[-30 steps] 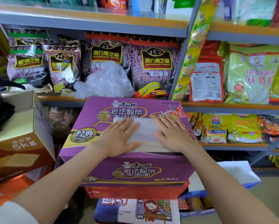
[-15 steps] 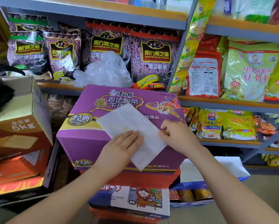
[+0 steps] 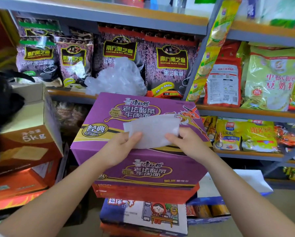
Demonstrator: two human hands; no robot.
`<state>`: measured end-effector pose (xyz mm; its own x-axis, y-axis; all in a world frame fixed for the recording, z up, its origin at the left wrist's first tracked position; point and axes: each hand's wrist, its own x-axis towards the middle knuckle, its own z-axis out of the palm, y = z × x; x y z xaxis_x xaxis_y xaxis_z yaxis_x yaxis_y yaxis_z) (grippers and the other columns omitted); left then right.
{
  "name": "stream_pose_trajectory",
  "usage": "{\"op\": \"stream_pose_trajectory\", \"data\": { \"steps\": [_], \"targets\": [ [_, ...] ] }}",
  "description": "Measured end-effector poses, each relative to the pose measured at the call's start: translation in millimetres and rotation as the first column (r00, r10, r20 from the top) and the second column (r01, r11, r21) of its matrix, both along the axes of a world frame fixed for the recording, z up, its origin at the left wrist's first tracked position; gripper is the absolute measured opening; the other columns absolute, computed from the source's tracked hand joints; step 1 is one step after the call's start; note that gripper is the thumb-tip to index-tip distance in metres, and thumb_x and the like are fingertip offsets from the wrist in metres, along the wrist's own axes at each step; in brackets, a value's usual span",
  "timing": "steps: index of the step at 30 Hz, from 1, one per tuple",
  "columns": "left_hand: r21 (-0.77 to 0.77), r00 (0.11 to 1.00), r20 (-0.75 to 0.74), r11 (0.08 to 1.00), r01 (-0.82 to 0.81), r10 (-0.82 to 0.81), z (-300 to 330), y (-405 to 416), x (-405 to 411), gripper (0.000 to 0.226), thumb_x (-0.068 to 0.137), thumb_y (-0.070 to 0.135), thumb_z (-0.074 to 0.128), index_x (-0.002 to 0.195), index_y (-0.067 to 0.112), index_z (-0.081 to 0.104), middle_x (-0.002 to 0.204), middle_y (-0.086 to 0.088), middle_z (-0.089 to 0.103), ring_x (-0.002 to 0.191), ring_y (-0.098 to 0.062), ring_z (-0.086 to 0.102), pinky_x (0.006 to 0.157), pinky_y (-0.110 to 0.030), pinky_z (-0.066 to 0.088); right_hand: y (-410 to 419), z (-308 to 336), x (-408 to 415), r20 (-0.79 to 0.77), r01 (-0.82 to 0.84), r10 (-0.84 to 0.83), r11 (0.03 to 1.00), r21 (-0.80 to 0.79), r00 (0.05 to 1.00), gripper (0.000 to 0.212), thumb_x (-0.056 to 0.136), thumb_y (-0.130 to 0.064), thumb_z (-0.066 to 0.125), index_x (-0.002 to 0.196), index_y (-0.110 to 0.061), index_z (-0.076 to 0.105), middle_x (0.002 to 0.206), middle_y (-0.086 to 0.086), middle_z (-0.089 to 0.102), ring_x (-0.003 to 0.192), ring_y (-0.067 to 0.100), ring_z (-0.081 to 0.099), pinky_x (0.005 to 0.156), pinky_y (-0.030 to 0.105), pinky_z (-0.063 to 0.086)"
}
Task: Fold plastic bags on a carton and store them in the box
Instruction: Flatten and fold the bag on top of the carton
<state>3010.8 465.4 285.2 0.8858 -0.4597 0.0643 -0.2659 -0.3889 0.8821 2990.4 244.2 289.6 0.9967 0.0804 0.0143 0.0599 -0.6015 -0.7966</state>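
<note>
A folded white plastic bag is lifted just above the top of the purple noodle carton. My left hand pinches its lower left edge, thumb on top. My right hand pinches its lower right edge. A heap of loose clear plastic bags lies on the shelf behind the carton. At the left stands an open brown cardboard box marked 5kg, with a black plastic bag at its far left.
Metal shelves full of snack and powder packets stand behind and to the right. The purple carton rests on a red carton and more boxes below. A blue-and-white box sits low on the right.
The folded bag lay flat on the carton under both palms, then was turned, and is now picked up off the carton by both hands at its near edge.
</note>
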Motion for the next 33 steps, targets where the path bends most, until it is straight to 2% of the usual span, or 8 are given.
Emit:
{"op": "stream_pose_trajectory", "data": {
  "steps": [4, 8, 11, 16, 19, 22, 27, 33],
  "targets": [
    [0.081, 0.979, 0.134, 0.982, -0.168, 0.156, -9.8, 5.8, 20.7, 0.031, 0.093, 0.033, 0.051, 0.082, 0.007, 0.064, 0.076, -0.013, 0.069, 0.067, -0.021, 0.062, 0.066, -0.039, 0.047, 10.4, -0.8, 12.4, 0.002, 0.155, -0.155, 0.988, -0.012, 0.988, 0.048, 0.093, -0.037, 0.049, 0.09, 0.01, 0.056, 0.077, 0.026, 0.048, 0.067, 0.021, 0.042, 0.064, 0.033, 0.028],
    [0.199, 0.949, 0.236, 0.945, -0.259, 0.21, -12.9, 5.2, 34.1, 0.014, 0.089, 0.021, 0.057, 0.098, 0.011, 0.053, 0.072, -0.004, 0.068, 0.056, -0.015, 0.059, 0.054, -0.028, 0.044, 19.1, -2.1, 27.0, 0.033, 0.26, -0.258, 0.949, -0.18, 0.965, 0.036, 0.092, -0.026, 0.05, 0.065, -0.005, 0.042, 0.063, 0.005, 0.035, 0.059, 0.017, 0.034, 0.055, 0.032, 0.021],
    [0.401, 0.909, 0.372, 0.851, -0.339, 0.188, -12.3, 0.3, 32.0, 0.044, 0.082, 0.022, 0.057, 0.12, 0.017, 0.036, 0.064, -0.001, 0.063, 0.063, -0.025, 0.061, 0.055, -0.032, 0.045, 22.7, -4.6, 36.1, 0.064, 0.31, -0.307, 0.893, -0.327, 0.95, 0.042, 0.096, -0.027, 0.043, 0.058, -0.014, 0.031, 0.058, 0.002, 0.032, 0.054, 0.015, 0.032, 0.049, 0.032, 0.018],
    [0.417, 0.736, 0.677, 0.807, -0.419, 0.032, -23.5, 4.2, 28.1, 0.038, 0.069, 0.023, 0.045, 0.103, 0.013, 0.059, 0.094, -0.008, 0.063, 0.083, -0.03, 0.062, 0.081, -0.042, 0.044, 28.9, -5.1, 46.6, 0.014, 0.293, -0.34, 0.789, -0.54, 0.94, 0.043, 0.098, -0.032, 0.036, 0.057, -0.017, 0.033, 0.059, 0.0, 0.036, 0.063, 0.023, 0.042, 0.047, 0.03, 0.023],
    [0.508, 0.704, 0.69, 0.805, -0.305, -0.168, -25.3, 7.9, 37.4, 0.039, 0.074, 0.019, 0.035, 0.097, 0.011, 0.066, 0.126, -0.016, 0.057, 0.115, -0.034, 0.054, 0.102, -0.047, 0.031, 31.7, -4.4, 52.1, 0.0, 0.285, -0.366, 0.725, -0.627, 0.931, 0.041, 0.099, -0.033, 0.032, 0.06, -0.019, 0.033, 0.062, -0.001, 0.036, 0.072, 0.024, 0.045, 0.059, 0.03, 0.032],
    [0.607, 0.744, 0.602, 0.771, -0.19, -0.291, -23.6, 8.6, 46.9, 0.041, 0.081, 0.021, 0.031, 0.094, 0.006, 0.067, 0.116, -0.013, 0.065, 0.114, -0.034, 0.058, 0.109, -0.04, 0.026, 33.8, -3.9, 54.2, 0.03, 0.299, -0.369, 0.701, -0.648, 0.929, 0.033, 0.099, -0.033, 0.031, 0.075, -0.014, 0.044, 0.064, -0.002, 0.038, 0.077, 0.028, 0.049, 0.064, 0.032, 0.035],
    [0.662, 0.852, 0.466, 0.734, -0.155, -0.24, -16.0, -1.3, 45.0, 0.09, 0.078, 0.063, -0.004, 0.127, 0.007, 0.047, 0.144, -0.009, 0.042, 0.139, -0.021, 0.027, 0.114, -0.03, 0.005, 40.6, -1.9, 56.9, 0.047, 0.332, -0.411, 0.658, -0.675, 0.91, 0.036, 0.099, -0.033, 0.031, 0.108, -0.01, 0.058, 0.101, 0.01, 0.062, 0.098, 0.032, 0.058, 0.07, 0.035, 0.04],
    [0.725, 0.873, 0.451, 0.647, -0.236, -0.187, -27.1, 0.6, 40.0, 0.102, 0.08, 0.069, -0.015, 0.136, 0.006, 0.041, 0.142, -0.016, 0.043, 0.138, -0.031, 0.028, 0.113, -0.04, 0.02, 44.9, -0.1, 44.0, 0.257, 0.44, -0.375, 0.567, -0.696, 0.891, 0.028, 0.097, -0.027, 0.043, 0.119, -0.012, 0.047, 0.107, 0.009, 0.063, 0.098, 0.03, 0.062, 0.068, 0.035, 0.046]
  ]
}}
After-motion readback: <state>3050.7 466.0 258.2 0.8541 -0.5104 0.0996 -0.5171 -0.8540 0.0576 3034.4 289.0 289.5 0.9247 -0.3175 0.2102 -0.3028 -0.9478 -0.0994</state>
